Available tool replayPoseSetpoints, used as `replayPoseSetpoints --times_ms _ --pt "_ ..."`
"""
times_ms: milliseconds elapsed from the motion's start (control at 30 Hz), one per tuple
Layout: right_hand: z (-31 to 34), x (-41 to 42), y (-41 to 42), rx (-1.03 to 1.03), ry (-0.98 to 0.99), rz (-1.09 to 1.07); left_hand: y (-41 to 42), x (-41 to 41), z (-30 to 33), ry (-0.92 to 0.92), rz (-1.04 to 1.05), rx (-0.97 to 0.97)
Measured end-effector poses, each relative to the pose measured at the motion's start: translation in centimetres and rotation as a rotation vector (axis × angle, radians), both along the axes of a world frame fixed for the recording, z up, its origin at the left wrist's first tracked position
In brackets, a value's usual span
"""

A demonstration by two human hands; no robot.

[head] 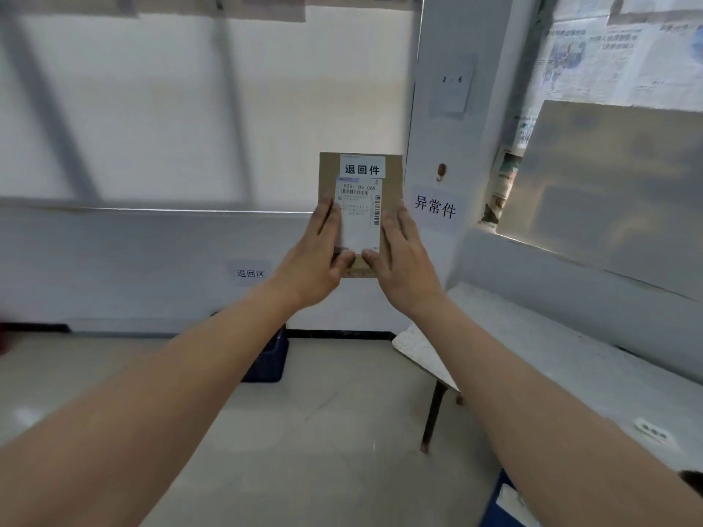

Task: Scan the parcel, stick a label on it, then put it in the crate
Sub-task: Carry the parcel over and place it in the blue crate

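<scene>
A small brown cardboard parcel (pixel 392 184) is held up in front of me at arm's length. It carries a white shipping slip with barcodes and, above that, a white label (pixel 362 169) with bold black characters. My left hand (pixel 317 256) grips the parcel's lower left edge. The lower right edge is gripped by my right hand (pixel 403 256). Both thumbs press on its bottom. A dark blue crate (pixel 272 359) stands on the floor by the wall, mostly hidden behind my left forearm.
A white table (pixel 570 359) with dark legs stands at the right, with a small white label (pixel 652 431) lying on it. Another blue container (pixel 502 503) shows at the bottom right. Paper signs hang on the wall and pillar. Pale floor tiles spread below.
</scene>
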State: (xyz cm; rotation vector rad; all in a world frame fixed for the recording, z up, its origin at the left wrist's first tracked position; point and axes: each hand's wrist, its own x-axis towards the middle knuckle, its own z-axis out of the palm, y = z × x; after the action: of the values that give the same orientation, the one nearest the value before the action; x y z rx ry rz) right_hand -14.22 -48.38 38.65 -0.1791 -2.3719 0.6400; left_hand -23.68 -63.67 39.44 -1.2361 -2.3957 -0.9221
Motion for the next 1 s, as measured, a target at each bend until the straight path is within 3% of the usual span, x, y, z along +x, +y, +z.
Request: replayPoseSetpoints --times_ms 633,1000 --pt "-7.9 -31.5 -8.8 -0.088 -0.2 0.323 -10.8 -26.5 -8.0 -0.175 0.301 -0.095" --pt "-11.8 -45.8 -12.4 -0.095 -0.295 0.375 -14.8 -40.0 -12.0 -0.244 0.329 -0.131"
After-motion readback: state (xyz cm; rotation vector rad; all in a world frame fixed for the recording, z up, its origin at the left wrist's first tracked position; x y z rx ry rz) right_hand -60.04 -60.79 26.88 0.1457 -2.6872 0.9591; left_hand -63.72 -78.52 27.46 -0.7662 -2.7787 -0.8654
